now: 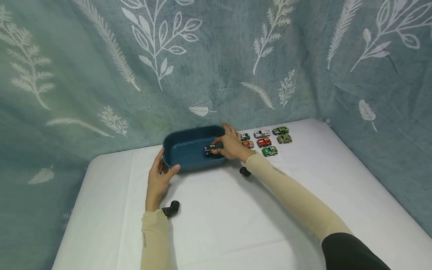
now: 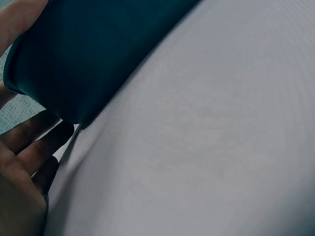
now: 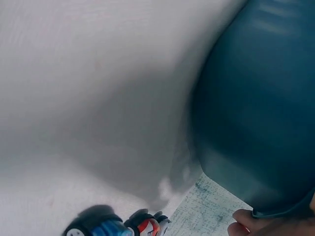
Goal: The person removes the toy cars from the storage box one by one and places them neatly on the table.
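A blue oblong basin (image 1: 199,166) stands at the back of the white table. My left hand (image 1: 158,183) grips its left end, the thumb on the front rim and the fingers along the side. The left wrist view shows those fingers (image 2: 42,147) against the outside of the basin (image 2: 74,64). Inside the basin's right part, my right hand (image 1: 231,145) pinches a dark blue toy car (image 1: 209,150) between thumb and fingertips. Its other fingers reach over the right rim. In the right wrist view the basin's wall (image 3: 256,113) hides that car.
Right of the basin stand several toy cars in rows, among them a red car (image 1: 264,142), a bright green car (image 1: 270,151) and an olive car (image 1: 284,139). My right wrist partly covers the nearest ones. A leaf-patterned cloth (image 1: 219,101) hangs right behind the table (image 1: 216,225).
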Demonstrator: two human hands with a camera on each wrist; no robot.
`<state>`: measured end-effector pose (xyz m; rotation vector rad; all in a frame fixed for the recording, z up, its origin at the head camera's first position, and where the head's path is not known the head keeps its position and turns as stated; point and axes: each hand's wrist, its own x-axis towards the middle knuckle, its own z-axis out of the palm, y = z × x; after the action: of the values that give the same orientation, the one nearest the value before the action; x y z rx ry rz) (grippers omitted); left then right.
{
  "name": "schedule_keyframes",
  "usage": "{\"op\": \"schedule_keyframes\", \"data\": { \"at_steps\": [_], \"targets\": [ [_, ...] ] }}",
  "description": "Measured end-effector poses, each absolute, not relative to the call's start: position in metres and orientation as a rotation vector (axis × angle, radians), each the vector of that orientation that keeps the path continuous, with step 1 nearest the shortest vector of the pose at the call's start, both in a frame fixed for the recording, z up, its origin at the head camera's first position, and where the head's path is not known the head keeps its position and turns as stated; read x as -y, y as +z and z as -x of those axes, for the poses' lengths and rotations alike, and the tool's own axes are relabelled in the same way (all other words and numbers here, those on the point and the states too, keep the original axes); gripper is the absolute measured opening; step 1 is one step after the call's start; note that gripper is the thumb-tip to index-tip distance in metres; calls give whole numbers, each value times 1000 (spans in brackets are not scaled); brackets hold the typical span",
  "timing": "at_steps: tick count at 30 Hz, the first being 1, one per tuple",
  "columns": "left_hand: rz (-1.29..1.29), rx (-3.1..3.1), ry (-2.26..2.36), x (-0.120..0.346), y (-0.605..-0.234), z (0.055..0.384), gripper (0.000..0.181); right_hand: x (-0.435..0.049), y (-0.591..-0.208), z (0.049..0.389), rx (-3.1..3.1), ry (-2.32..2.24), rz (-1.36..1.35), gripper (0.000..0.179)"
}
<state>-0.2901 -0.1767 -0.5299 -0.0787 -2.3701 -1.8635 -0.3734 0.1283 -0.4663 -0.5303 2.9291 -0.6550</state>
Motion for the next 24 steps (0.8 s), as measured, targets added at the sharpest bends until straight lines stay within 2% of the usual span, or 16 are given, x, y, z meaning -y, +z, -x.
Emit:
{"op": "schedule_keyframes", "data": {
  "at_steps": [15,24],
  "targets": [
    [110,2347,-1876,176,-544,291,88,-132,-460,372,-2934,-571,587,41],
    [117,2329,-1864,177,-535,291,90,-152,-428,371,-2992,-671,770,40]
  ]
}}
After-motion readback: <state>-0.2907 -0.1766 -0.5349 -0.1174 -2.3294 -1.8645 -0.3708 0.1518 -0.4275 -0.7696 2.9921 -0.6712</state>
